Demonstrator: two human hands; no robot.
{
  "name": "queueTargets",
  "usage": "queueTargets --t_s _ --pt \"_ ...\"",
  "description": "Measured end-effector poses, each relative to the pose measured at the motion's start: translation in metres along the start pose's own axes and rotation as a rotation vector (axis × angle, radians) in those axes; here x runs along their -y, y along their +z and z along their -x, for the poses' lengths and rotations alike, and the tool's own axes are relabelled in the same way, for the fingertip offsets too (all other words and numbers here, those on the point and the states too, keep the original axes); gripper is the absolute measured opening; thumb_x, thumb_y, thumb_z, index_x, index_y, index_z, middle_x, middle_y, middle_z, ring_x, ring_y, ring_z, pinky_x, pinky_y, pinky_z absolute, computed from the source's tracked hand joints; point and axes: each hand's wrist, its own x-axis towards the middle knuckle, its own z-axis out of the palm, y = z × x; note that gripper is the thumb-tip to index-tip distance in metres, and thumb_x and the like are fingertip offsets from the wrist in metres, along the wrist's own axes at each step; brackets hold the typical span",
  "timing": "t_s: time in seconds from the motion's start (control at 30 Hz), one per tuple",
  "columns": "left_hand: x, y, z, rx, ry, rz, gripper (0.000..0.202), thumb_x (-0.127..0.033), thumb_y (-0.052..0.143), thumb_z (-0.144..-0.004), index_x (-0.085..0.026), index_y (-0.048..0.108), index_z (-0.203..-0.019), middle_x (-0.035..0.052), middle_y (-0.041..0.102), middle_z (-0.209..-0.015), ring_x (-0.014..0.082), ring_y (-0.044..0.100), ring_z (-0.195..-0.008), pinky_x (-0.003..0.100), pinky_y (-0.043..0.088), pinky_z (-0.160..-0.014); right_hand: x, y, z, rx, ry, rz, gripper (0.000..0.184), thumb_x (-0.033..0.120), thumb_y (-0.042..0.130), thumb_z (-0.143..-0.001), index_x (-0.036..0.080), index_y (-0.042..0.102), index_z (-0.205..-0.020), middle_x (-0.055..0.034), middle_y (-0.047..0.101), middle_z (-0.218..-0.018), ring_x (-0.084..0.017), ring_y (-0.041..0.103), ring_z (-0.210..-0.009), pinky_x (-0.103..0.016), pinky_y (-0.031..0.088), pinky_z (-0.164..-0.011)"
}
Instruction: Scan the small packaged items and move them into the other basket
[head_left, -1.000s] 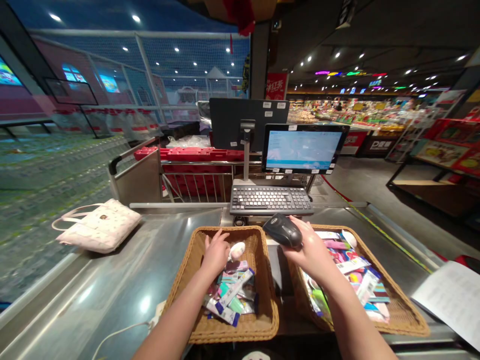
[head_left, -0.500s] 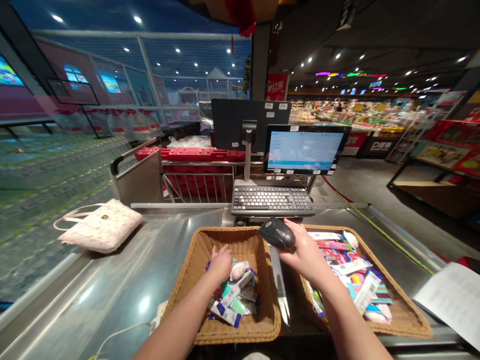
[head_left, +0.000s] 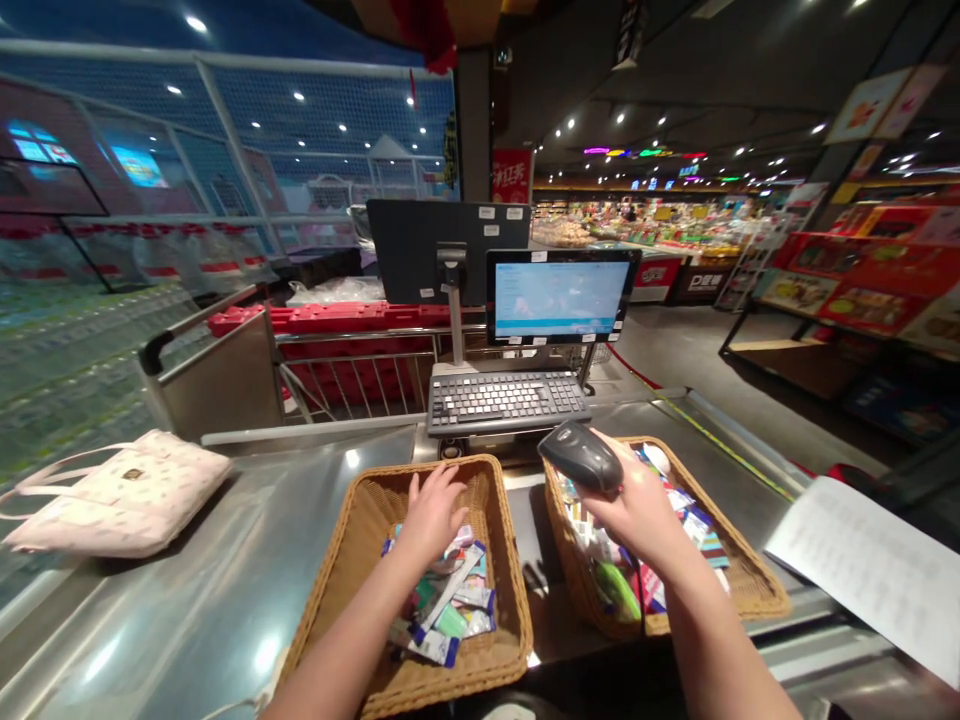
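My left hand (head_left: 433, 512) hovers above the left wicker basket (head_left: 330, 560), its fingers spread and nothing in them. Beneath it lie several small packaged items (head_left: 454, 600) in white, blue and green wrapping, partly covered by my wrist. My right hand (head_left: 630, 500) is wrapped around a black barcode scanner (head_left: 581, 455), held over the near-left side of the right wicker basket (head_left: 765, 597). That basket contains many colourful packets (head_left: 619, 590), some of them behind my forearm.
Behind the baskets stand a keyboard (head_left: 510, 398) and a lit monitor (head_left: 562, 297). A pale handbag (head_left: 135, 495) rests on the metal counter (head_left: 247, 560) at left. Printed sheets (head_left: 874, 570) lie at right. Beyond the counter is a shopping cart (head_left: 360, 385).
My view has turned to the right. My left hand has risen from the packets, its fingers spreading. The scanner has moved rightward, over the right basket.
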Motion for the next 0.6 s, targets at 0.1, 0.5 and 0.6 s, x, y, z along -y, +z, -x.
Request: queueTargets --t_s 0.1,0.5,0.6 --pt "-0.041 -0.035 -0.009 -0.220 0.182 0.067 0.052 -0.028 0.062 -0.084 -0.024 0.051 -0.134 0.0140 0.033 -0.157 0.0316 0.025 -0.147 0.063 0.017 -0.116 -0.008 -0.015 0.003 -0.040 0.003 0.063 0.046 0.025 0.060 -0.074 0.017 0.061 -0.119 -0.0144 0.066 -0.123 -0.034 0.055 -0.125 -0.053 0.045 -0.104" --pt "-0.155 -0.102 -0.036 -0.398 0.694 -0.165 0.064 -0.028 0.065 -0.084 -0.036 0.042 -0.143 0.0084 0.016 -0.163 0.0333 0.013 -0.150 0.062 -0.004 -0.118 -0.019 -0.037 0.023 -0.015 -0.132 0.263 0.039 0.024 0.060 -0.078 0.020 0.063 -0.117 -0.0158 0.047 -0.146 -0.039 0.027 -0.144 -0.070 0.020 -0.111" --pt "-0.164 -0.107 -0.040 -0.340 0.760 -0.182 0.059 -0.025 0.062 -0.084 -0.034 0.047 -0.140 0.0078 0.016 -0.163 0.0330 0.012 -0.150 0.061 -0.004 -0.118 -0.025 -0.040 0.025 0.014 -0.149 0.249 0.039 0.024 0.060 -0.078 0.019 0.063 -0.116 -0.0165 0.046 -0.147 -0.039 0.025 -0.145 -0.071 0.019 -0.112"
